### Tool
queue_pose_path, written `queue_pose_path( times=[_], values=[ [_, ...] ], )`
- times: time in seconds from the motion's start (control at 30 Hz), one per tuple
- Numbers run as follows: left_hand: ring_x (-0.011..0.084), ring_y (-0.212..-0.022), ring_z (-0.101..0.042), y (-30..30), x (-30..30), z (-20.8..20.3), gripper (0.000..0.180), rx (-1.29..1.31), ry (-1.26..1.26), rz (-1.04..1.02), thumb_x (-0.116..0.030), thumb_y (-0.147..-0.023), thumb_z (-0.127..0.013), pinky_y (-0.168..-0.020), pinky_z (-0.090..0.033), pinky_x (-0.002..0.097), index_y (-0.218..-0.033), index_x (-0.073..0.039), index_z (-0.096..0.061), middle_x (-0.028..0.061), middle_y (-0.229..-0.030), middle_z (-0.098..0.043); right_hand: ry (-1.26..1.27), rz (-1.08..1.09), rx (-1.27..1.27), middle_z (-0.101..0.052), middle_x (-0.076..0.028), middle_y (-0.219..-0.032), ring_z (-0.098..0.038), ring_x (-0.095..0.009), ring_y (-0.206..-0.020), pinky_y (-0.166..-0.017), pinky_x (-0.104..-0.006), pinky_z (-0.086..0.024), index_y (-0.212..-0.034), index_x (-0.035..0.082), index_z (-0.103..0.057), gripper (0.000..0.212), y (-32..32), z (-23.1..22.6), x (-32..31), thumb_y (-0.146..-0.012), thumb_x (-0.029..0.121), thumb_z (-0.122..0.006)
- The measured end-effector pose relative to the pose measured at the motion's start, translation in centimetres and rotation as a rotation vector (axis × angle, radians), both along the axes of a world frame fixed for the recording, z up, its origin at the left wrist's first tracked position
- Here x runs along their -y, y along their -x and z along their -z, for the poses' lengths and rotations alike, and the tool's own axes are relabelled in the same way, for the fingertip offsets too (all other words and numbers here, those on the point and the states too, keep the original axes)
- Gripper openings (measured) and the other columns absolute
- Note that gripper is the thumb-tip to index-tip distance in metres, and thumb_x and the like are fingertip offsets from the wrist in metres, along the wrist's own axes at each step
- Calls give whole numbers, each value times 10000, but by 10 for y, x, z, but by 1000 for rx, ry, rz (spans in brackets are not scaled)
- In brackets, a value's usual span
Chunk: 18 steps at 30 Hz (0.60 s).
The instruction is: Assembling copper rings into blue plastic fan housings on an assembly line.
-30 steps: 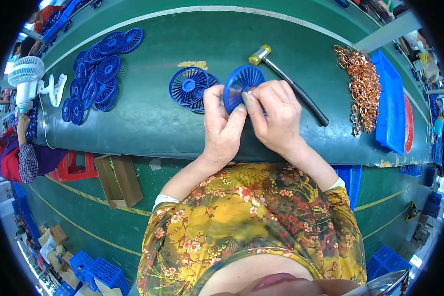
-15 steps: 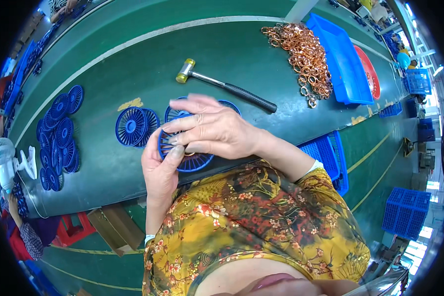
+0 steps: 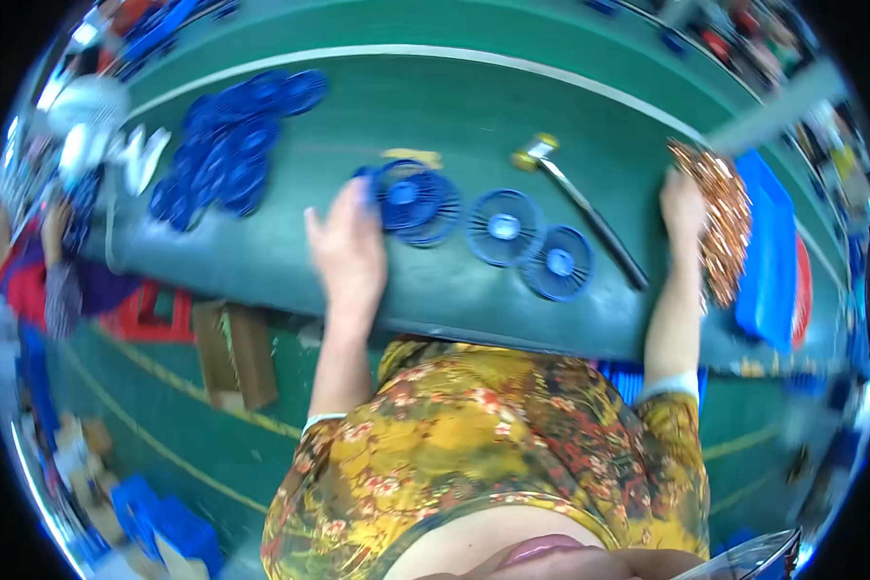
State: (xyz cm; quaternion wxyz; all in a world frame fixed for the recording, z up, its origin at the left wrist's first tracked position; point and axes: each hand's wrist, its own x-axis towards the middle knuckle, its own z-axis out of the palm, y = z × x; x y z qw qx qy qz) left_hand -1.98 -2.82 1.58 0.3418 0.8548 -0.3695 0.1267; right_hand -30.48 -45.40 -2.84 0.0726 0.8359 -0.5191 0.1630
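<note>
On the left, my left hand reaches over the table, smeared by motion, with one finger sticking out to the side. Something blue shows at its fingertips, beside a small group of spoked blue plastic wheels; whether the hand grips a wheel is too blurred to make out. Two more blue wheels lie nearer the middle, overlapping at their rims. At the far right, my right hand is at the left edge of a heap of copper-coloured rings. Its fingertips are blurred and partly hidden.
A yellow-headed mallet with a black grip lies between the wheels and the rings. A blue tray stands beyond the heap, with a red rim behind. More blue wheels and a white fan are at the left.
My hands have parted from the wheel they were both at. The left has gone to the wheel group on the left, the right to the copper rings. The whole view has swung round.
</note>
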Motion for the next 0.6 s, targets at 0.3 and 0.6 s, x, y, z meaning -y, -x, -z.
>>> queue_pose_path(
  times=[0.3, 0.6],
  values=[
    [419, -1179, -493, -66, -40, -5, 445, 158, 193, -194, -248, -837, -673, -1030, -339, 523, -1195, -5, -565, 254, -1217, -558, -248, -56, -63, -645, -223, -801, -617, -416, -780, -699, -497, -462, -822, 32, -600, 416, -17, -59, -76, -924, 430, -529],
    [313, -1267, -439, -175, -35, 1, 612, 349, -534, -343, -387, -786, -684, -1030, -248, 645, -1346, -222, -497, 61, -1289, -563, -225, -601, 554, -661, -126, -1043, -644, -220, -936, -765, -297, -521, -965, 20, -674, 124, -36, -82, -146, -862, 87, -657]
  ],
)
